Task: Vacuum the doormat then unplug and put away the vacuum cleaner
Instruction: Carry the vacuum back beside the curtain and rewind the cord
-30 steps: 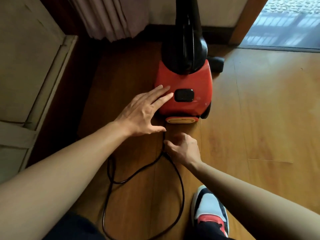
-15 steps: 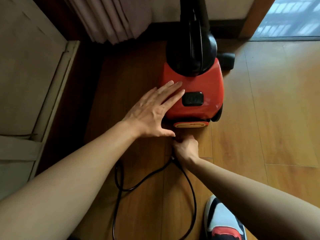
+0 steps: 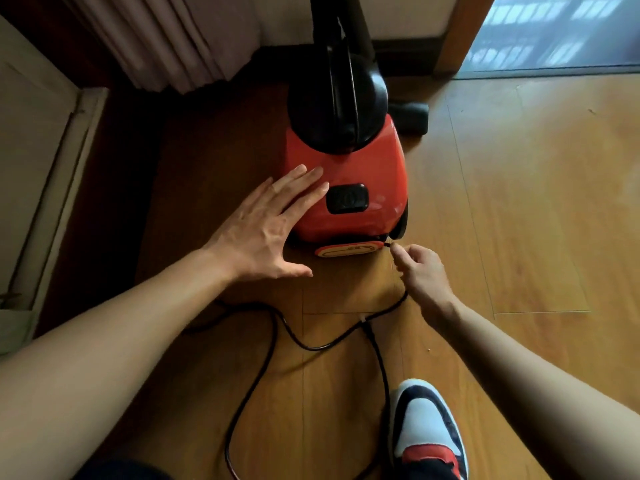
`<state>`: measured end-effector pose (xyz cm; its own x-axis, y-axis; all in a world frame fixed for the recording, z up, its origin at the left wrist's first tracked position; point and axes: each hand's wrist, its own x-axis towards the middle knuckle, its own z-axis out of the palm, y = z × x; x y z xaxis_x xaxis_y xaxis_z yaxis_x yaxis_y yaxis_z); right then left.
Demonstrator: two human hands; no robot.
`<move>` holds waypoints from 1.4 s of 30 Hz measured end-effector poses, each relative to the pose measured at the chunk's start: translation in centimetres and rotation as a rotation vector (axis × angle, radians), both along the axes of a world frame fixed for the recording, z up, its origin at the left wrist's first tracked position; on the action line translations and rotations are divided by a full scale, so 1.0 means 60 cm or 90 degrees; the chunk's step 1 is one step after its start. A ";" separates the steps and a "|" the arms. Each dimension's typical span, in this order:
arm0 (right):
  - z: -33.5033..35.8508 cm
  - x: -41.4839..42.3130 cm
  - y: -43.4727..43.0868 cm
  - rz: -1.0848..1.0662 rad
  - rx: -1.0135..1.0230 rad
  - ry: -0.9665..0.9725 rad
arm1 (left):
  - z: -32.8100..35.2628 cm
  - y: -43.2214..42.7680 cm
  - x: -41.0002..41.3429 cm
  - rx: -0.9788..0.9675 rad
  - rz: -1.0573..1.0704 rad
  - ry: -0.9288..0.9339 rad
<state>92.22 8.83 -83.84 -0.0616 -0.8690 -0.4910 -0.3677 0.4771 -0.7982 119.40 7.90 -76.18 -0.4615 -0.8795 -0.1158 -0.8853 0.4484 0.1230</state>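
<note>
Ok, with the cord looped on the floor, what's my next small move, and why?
Probably feed the cord in at the near corner of the vacuum cleaner with the right hand: it pinches the cord right there, the left hand lies flat on the red body, and slack loops lie on the floor.

Daylight from a glass door (image 3: 554,29) at upper right brightens the wooden plank floor (image 3: 526,209), while a pleated curtain (image 3: 166,39) hangs at upper left.
</note>
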 end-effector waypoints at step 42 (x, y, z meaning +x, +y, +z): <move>-0.043 0.149 0.035 -0.020 0.104 -0.171 | 0.036 -0.029 0.005 0.055 -0.026 -0.059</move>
